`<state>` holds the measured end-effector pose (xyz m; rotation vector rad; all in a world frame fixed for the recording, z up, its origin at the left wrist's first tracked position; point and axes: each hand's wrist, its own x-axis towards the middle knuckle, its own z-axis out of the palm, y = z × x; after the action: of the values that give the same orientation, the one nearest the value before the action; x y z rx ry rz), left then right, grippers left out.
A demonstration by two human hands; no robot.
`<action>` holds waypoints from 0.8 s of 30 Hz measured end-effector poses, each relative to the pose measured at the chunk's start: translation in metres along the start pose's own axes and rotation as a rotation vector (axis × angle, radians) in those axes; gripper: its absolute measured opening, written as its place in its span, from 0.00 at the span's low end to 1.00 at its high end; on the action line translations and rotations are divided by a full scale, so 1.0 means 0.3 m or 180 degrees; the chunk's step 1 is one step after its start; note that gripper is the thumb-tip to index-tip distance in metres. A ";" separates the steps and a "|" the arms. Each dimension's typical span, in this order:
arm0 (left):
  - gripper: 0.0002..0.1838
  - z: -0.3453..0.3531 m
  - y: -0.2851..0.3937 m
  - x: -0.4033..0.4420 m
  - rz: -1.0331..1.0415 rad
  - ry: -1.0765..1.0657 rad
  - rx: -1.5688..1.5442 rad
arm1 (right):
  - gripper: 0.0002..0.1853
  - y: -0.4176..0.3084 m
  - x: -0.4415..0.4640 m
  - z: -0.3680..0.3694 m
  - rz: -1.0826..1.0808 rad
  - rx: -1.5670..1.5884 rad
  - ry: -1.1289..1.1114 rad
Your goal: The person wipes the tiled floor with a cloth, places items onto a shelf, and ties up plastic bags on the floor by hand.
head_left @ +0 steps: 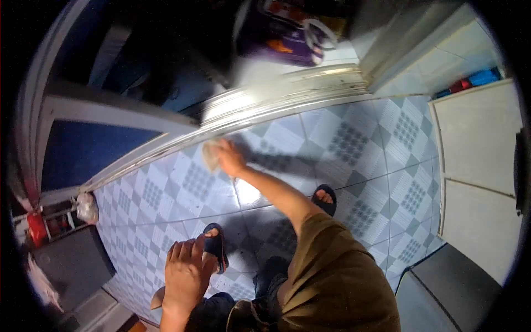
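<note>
My right hand (pixel 230 159) reaches down to the tiled floor (pixel 276 221) near the door track. It is closed on a pale beige cloth (pixel 210 155), pressed against the tiles. My left hand (pixel 185 271) rests low in front of my body, over my bent leg, its fingers laid out side by side with nothing seen in them. Part of a small beige thing (pixel 157 299) shows beside the left wrist; I cannot tell what it is.
A metal door track (pixel 287 86) runs along the floor's far edge beside a blue-panelled door (pixel 99 149). Beyond it stands a purple package (pixel 282 41). White cabinets (pixel 475 149) are at right; a grey box (pixel 72 257) is at left. My sandalled feet (pixel 325 198) stand between.
</note>
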<state>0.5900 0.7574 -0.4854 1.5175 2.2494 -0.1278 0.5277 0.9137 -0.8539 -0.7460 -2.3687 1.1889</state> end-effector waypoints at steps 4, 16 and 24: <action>0.26 -0.007 -0.067 -0.111 -0.0050 0.0281 -0.0088 | 0.27 0.057 0.007 -0.213 0.0072 0.0077 0.0166; 0.29 -0.022 -0.247 -0.390 -0.0357 0.0498 -0.0435 | 0.10 0.015 0.142 -0.831 -0.0125 -0.2380 -0.1668; 0.28 0.059 -0.373 -0.508 -0.0805 0.0384 -0.0657 | 0.20 0.339 -0.121 -0.559 0.1318 -0.2459 -0.0771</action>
<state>0.5421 0.5755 -0.4592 1.1600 2.4566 0.1226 0.6776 1.0449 -0.8456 -1.4540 -2.9952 0.4578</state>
